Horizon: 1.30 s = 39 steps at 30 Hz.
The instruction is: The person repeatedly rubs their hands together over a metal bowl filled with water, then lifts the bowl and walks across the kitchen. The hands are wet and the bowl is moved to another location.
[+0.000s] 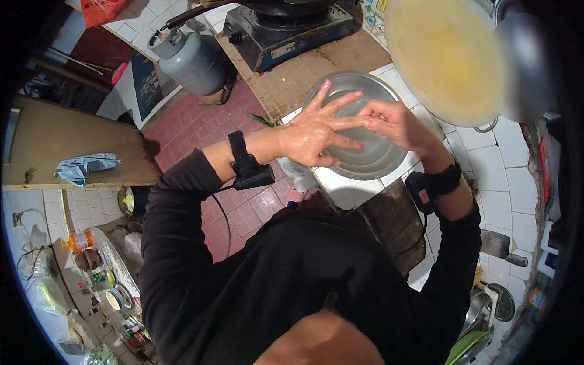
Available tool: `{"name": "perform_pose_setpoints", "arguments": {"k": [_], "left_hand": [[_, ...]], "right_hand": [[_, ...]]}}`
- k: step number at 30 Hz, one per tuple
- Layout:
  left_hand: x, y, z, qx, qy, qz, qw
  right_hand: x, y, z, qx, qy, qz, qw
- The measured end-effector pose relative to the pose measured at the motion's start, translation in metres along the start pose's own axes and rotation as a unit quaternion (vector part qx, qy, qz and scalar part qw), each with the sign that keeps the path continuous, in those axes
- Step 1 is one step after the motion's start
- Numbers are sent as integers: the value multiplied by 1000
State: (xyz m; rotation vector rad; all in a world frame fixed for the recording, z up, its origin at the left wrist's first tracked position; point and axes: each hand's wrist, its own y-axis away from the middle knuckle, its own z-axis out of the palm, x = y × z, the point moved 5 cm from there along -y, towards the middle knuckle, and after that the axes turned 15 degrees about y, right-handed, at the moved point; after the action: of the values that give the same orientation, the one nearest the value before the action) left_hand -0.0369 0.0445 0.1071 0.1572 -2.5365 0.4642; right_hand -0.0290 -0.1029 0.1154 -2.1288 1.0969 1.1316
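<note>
Over a round metal basin (384,163) holding liquid, my left hand (311,135) is spread with its palm down, and its skin looks wet. My right hand (395,123) pinches one outstretched finger of the left hand between thumb and fingers, near the tip. The basin rests on a white-tiled ledge, partly hidden by both hands. A black strapped device (252,173) sits on my left wrist, and a similar strapped device (426,188) is on the right one.
Beyond the basin stands a gas stove (289,42) with a dark wok (283,6). A grey gas cylinder (193,66) is at the far left. A large round yellowish board (447,61) lies right of the basin. A blue cloth (87,167) hangs on a wooden panel (73,137).
</note>
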Motion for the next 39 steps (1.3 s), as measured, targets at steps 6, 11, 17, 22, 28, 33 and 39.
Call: {"name": "perform_pose_setpoints", "arguments": {"k": [6,11,17,22,28,33,39], "left_hand": [[1,-4,5,3,-22,4,1000],[-2,-2,-3,6,-84,-24,996],[-11,-1,-8,38,-188,-41,981],[-12,-6,-7,19,-178,7,984],[-5,-16,-1,-24,-89,1,996],[-6,-13,-4,-16,-66,-17,998],[2,-8,-2,8,2,16,1000]], "right_hand": [[8,-6,8,51,156,71,984],[-1,-1,7,75,-123,57,988],[5,7,5,53,-136,109,983],[10,9,19,-121,-66,124,983],[0,-5,32,-119,153,126,973],[-9,-7,33,-59,116,77,989],[-6,2,34,-180,-73,21,981]]}}
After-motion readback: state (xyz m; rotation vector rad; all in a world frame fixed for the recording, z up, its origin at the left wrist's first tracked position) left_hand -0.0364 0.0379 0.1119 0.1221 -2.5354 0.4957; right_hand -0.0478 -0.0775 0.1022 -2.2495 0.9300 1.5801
